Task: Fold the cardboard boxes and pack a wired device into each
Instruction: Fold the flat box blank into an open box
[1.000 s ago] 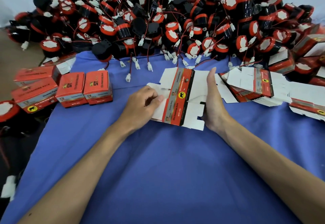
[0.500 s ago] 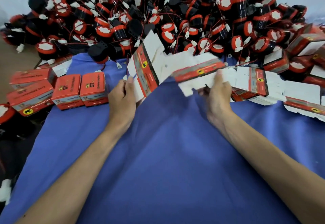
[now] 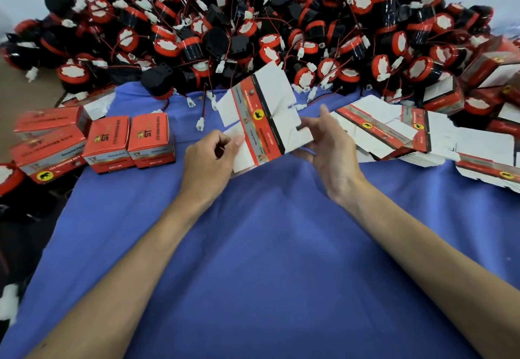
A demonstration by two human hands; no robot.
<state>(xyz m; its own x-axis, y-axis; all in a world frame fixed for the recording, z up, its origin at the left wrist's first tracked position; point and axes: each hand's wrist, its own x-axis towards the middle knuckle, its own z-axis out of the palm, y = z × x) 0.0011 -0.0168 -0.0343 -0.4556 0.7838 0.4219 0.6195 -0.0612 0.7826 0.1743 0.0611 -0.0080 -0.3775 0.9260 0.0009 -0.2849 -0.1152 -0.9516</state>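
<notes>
The blank (image 3: 264,116) is held just above the blue table (image 3: 267,246), in front of the device pile (image 3: 253,20). Its long red band runs far to near, slightly tilted, with white flaps out to both sides. The left hand (image 3: 209,158) pinches the near-left flap, and the right hand (image 3: 329,144) grasps the right flap.

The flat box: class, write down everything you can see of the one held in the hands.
The flat box is an unfolded cardboard sheet, white with slotted flaps, crossed by a red, grey and black printed band bearing a yellow badge. It is held tilted above the blue cloth. The left hand pinches its lower left flap; the right hand holds its right edge.
</notes>
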